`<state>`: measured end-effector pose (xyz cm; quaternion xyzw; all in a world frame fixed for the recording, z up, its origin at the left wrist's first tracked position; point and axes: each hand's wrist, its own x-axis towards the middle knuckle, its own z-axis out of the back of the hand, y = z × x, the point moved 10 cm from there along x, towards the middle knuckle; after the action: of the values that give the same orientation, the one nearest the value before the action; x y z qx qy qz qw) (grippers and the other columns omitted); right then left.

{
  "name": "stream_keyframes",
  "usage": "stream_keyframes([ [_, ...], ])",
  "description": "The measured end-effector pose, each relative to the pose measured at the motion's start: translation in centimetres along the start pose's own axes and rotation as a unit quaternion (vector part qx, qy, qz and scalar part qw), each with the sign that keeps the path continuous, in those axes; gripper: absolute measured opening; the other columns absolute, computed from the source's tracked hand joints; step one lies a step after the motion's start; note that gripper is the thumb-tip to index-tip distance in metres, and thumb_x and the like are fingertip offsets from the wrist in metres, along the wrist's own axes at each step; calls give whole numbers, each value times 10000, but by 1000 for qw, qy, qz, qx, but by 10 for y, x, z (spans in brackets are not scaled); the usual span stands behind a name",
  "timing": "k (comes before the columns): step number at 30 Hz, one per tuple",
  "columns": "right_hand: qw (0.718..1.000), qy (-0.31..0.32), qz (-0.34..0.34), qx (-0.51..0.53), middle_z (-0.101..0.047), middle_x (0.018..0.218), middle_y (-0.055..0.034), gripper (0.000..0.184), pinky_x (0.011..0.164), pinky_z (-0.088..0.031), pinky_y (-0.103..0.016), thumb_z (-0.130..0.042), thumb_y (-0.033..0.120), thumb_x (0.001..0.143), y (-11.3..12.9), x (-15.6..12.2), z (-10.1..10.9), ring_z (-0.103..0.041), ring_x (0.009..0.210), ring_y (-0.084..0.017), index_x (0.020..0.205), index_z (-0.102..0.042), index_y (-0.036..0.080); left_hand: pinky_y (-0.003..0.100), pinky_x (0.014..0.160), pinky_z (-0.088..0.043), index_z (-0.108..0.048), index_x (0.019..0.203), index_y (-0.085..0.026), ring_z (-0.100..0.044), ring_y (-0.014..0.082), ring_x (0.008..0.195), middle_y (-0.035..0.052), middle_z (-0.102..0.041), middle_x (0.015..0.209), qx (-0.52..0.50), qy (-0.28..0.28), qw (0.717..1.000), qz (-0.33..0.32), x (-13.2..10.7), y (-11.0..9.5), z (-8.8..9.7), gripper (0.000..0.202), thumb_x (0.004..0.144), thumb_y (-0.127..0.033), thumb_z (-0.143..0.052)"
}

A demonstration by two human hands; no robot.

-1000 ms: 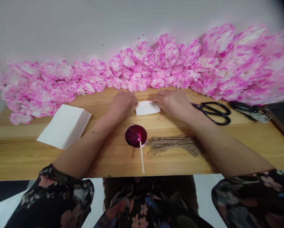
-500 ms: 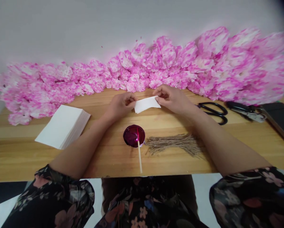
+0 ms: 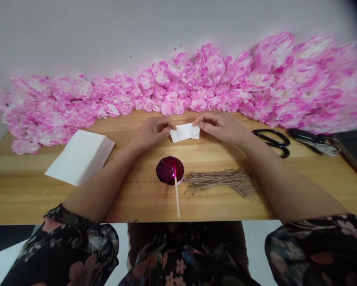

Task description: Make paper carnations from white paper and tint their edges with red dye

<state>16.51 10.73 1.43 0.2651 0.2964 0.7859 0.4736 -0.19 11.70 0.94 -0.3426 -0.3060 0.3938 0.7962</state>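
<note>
A small folded white paper (image 3: 184, 132) is held just above the wooden table (image 3: 136, 194), far centre. My left hand (image 3: 153, 130) pinches its left end and my right hand (image 3: 218, 126) pinches its right end, both with fingers closed on it. Nearer me stands a small cup of dark magenta dye (image 3: 169, 169) with a wooden stick (image 3: 176, 194) resting in it. A bundle of brown twine pieces (image 3: 223, 182) lies right of the cup.
A stack of white paper sheets (image 3: 80, 155) lies at the left. Black scissors (image 3: 272, 142) lie at the right, with a second tool (image 3: 314, 139) and a dark flat object (image 3: 356, 147) beyond. Many pink-and-white paper flowers (image 3: 196, 87) line the wall.
The paper lay flat on the table under both hands; they have lifted it by its ends and brought the ends closer, so it looks shorter.
</note>
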Motion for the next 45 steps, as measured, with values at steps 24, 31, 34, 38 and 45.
stream_keyframes([
  [24, 999, -15, -2, -37, -736, 772, 17, 216, 562, -400, -292, -575, 314, 840, 6, -1, -5, -585, 626, -161, 947, -760, 277, 303, 806, -478, -705, 1187, -178, -643, 183, 864, 81, -739, 1020, 128, 9, 991, -41, 3, -5, -7, 355, 874, -326, -632],
  [31, 998, -7, -11, -56, -724, 777, 11, 219, 591, -407, -305, -575, 314, 857, 3, 0, -7, -593, 635, -164, 970, -758, 275, 316, 748, -429, -747, 1077, -192, -594, 181, 757, 48, -698, 809, 190, 7, 977, -98, 4, -11, -12, 295, 874, -383, -649],
  [34, 998, -4, -10, -55, -731, 791, 6, 220, 606, -418, -309, -574, 297, 856, 4, -1, -6, -605, 652, -169, 973, -759, 270, 304, 714, -407, -758, 908, -188, -570, 169, 720, 34, -670, 747, 215, 6, 972, -98, 5, -13, -13, 196, 878, -299, -599],
  [38, 998, -2, 22, -55, -763, 949, -10, 238, 687, -473, -347, -580, 310, 863, 12, -2, -6, -650, 770, -216, 1030, -749, 295, 299, 712, -403, -738, 862, -180, -567, 164, 720, 33, -668, 755, 217, 4, 972, -94, 5, -17, -13, 175, 859, -234, -572],
  [45, 984, -6, 113, -138, -706, 1224, -65, 366, 939, -451, -459, -590, 367, 892, 39, -5, -15, -626, 1095, -299, 1240, -669, 288, 314, 756, -420, -710, 847, -202, -586, 174, 764, 30, -675, 774, 211, 3, 973, -88, 3, -26, -15, 133, 823, -187, -580],
])
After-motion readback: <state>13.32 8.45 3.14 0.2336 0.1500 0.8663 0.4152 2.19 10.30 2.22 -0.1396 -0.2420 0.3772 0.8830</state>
